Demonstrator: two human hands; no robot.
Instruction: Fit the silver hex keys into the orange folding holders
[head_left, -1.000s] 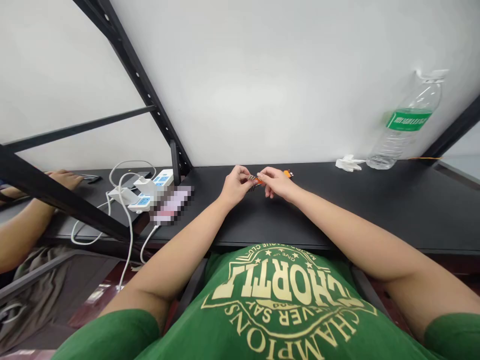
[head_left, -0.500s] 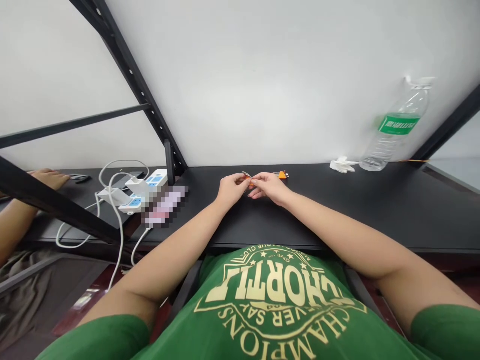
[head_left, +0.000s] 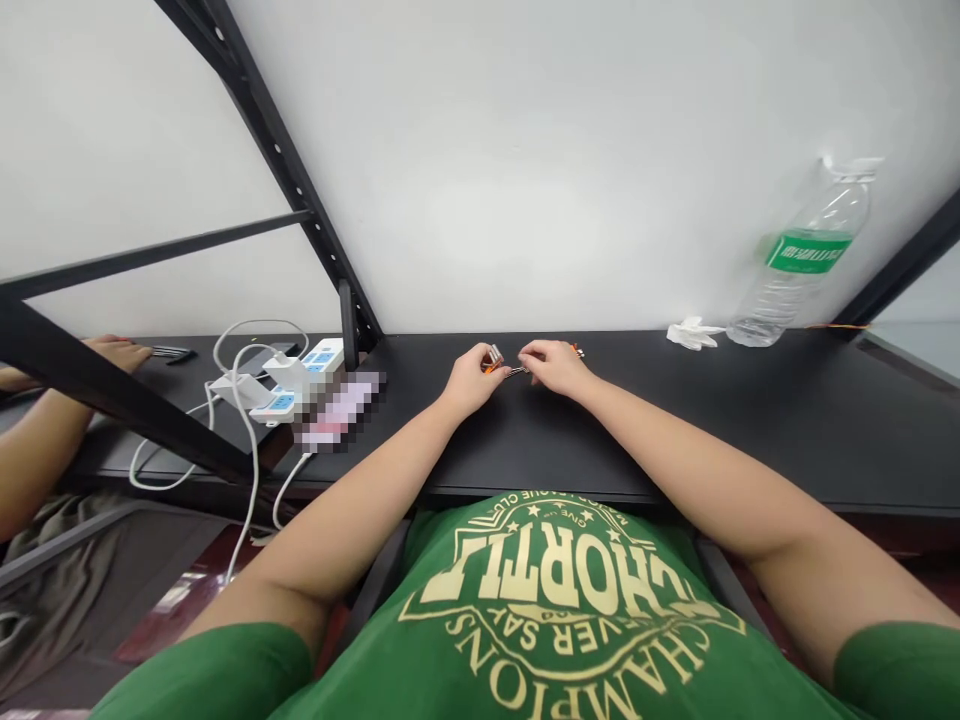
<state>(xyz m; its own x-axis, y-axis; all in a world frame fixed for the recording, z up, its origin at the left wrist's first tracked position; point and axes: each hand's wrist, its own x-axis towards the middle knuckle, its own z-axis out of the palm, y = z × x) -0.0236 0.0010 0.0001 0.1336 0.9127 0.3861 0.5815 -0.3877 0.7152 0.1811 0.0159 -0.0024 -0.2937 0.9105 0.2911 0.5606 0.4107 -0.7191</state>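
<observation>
Over the black desktop, my left hand [head_left: 471, 382] is closed on a small orange and silver piece [head_left: 493, 358], its kind too small to make out. A thin, shiny metallic piece [head_left: 516, 371] spans the short gap between my two hands. My right hand [head_left: 556, 367] is closed too, thumb and fingers pinched at the right end of that thin piece. Just behind my right hand lies another small orange item [head_left: 577, 350], mostly hidden by it.
A plastic bottle [head_left: 802, 260] leans on the wall at right, beside a crumpled white tissue [head_left: 694, 333]. On the left are a power strip [head_left: 324, 358] with white chargers and cables, a blurred-out flat object [head_left: 341, 410] and a black metal frame [head_left: 300, 190]. Another person's hand [head_left: 120, 352] rests beyond the frame.
My hands have drawn slightly apart, where before their fingertips met. The thin metallic piece now shows between them. The view has shifted a little.
</observation>
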